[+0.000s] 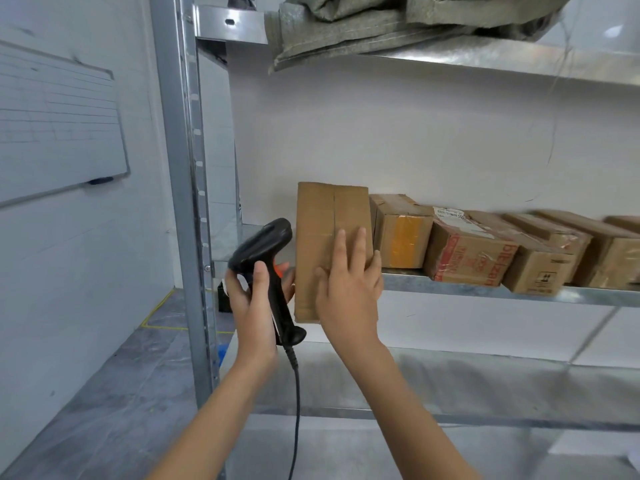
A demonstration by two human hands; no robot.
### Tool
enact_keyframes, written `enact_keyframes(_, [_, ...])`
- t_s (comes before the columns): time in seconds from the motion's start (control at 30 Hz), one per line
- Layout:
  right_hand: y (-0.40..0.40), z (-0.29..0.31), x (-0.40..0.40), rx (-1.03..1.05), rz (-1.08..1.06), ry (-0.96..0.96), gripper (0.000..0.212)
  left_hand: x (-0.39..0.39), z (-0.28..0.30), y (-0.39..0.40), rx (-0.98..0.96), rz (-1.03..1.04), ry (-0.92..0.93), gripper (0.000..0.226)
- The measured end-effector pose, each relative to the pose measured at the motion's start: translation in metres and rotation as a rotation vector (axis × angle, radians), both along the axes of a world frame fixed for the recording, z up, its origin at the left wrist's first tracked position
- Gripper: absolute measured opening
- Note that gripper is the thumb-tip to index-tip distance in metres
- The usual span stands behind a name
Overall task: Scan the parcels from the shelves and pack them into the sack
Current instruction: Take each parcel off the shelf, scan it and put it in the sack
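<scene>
A tall brown cardboard parcel [325, 223] stands on end at the left of the middle shelf [467, 289], its lower part overhanging the shelf's front edge. My right hand [349, 282] lies flat against its front face, fingers spread, gripping its right side. My left hand [252, 299] holds a black barcode scanner [270, 251] with an orange trigger, its head pointing at the parcel's left side. A black cable hangs from the scanner's handle. Folded grey-green sacks [398, 26] lie on the top shelf.
Several more cardboard parcels [474, 254] line the middle shelf to the right. A metal upright [183, 168] stands left of the scanner. A whiteboard [59, 126] hangs on the left wall. A lower metal shelf [485, 386] runs beneath my arms.
</scene>
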State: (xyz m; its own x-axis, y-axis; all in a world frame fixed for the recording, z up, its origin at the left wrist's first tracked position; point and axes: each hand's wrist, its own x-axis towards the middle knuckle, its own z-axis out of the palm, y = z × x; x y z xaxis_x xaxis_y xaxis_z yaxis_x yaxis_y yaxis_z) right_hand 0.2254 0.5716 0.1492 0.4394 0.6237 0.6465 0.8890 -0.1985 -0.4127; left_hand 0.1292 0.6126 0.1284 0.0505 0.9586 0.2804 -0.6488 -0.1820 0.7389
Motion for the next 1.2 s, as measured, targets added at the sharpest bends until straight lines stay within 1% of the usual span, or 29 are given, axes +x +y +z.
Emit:
enact_keyframes(0.03, [0.004, -0.001, -0.005, 0.002, -0.082, -0.019, 0.067, 0.002, -0.002, -0.001, 0.0, -0.006, 0.007, 0.038])
enact_keyframes(0.07, [0.008, -0.002, -0.008, -0.012, -0.136, -0.041, 0.078, 0.003, -0.003, -0.002, -0.002, -0.011, 0.013, 0.034])
enact_keyframes(0.1, [0.01, -0.003, -0.008, -0.038, -0.161, -0.059, 0.089, 0.003, -0.004, -0.002, -0.002, -0.01, 0.021, 0.033])
enact_keyframes(0.13, [0.011, -0.006, -0.006, -0.04, -0.174, -0.087, 0.095, 0.001, -0.005, -0.001, -0.005, -0.008, 0.03, 0.035])
enact_keyframes(0.17, [0.011, -0.008, -0.004, -0.028, -0.181, -0.114, 0.097, -0.001, -0.006, 0.0, -0.012, -0.005, 0.036, 0.036])
enact_keyframes(0.23, [0.01, -0.014, 0.003, 0.046, -0.166, -0.121, 0.093, -0.009, -0.011, 0.001, -0.021, 0.001, 0.047, 0.036])
enact_keyframes(0.3, [0.003, -0.022, 0.011, 0.125, -0.133, -0.059, 0.087, -0.02, -0.016, -0.001, -0.007, 0.032, 0.078, 0.027])
enact_keyframes(0.37, [-0.009, -0.03, 0.016, 0.176, -0.037, 0.089, 0.086, -0.034, -0.026, -0.004, 0.018, 0.072, 0.109, 0.017])
enact_keyframes(0.43, [-0.025, -0.046, 0.017, 0.256, 0.084, 0.242, 0.085, -0.049, -0.04, -0.011, 0.038, 0.103, 0.15, 0.016])
enact_keyframes(0.47, [-0.033, -0.056, 0.015, 0.311, 0.135, 0.284, 0.083, -0.057, -0.049, -0.016, 0.043, 0.112, 0.183, 0.02])
enact_keyframes(0.53, [-0.048, -0.081, 0.006, 0.392, 0.216, 0.346, 0.079, -0.07, -0.067, -0.027, 0.045, 0.102, 0.258, 0.04])
enact_keyframes(0.6, [-0.061, -0.109, -0.006, 0.412, 0.252, 0.418, 0.079, -0.081, -0.088, -0.042, 0.038, 0.061, 0.318, 0.056])
enact_keyframes(0.63, [-0.066, -0.123, -0.012, 0.412, 0.252, 0.446, 0.079, -0.086, -0.098, -0.05, 0.042, 0.038, 0.338, 0.057])
enact_keyframes(0.7, [-0.076, -0.149, -0.021, 0.418, 0.229, 0.518, 0.079, -0.095, -0.115, -0.066, 0.057, -0.009, 0.373, 0.051])
enact_keyframes(0.77, [-0.082, -0.171, -0.027, 0.411, 0.193, 0.618, 0.081, -0.104, -0.131, -0.079, 0.05, -0.071, 0.404, 0.05])
enact_keyframes(0.9, [-0.089, -0.196, -0.029, 0.358, 0.129, 0.752, 0.08, -0.113, -0.155, -0.093, 0.001, -0.151, 0.455, 0.053])
enact_keyframes(1.0, [-0.092, -0.203, -0.025, 0.333, 0.104, 0.782, 0.081, -0.113, -0.166, -0.095, -0.03, -0.146, 0.456, 0.053])
enact_keyframes(1.1, [-0.096, -0.206, -0.023, 0.318, 0.105, 0.775, 0.082, -0.114, -0.169, -0.096, -0.058, -0.165, 0.451, 0.063])
enact_keyframes(1.2, [-0.097, -0.209, -0.022, 0.309, 0.104, 0.762, 0.081, -0.117, -0.172, -0.096, -0.064, -0.189, 0.461, 0.056])
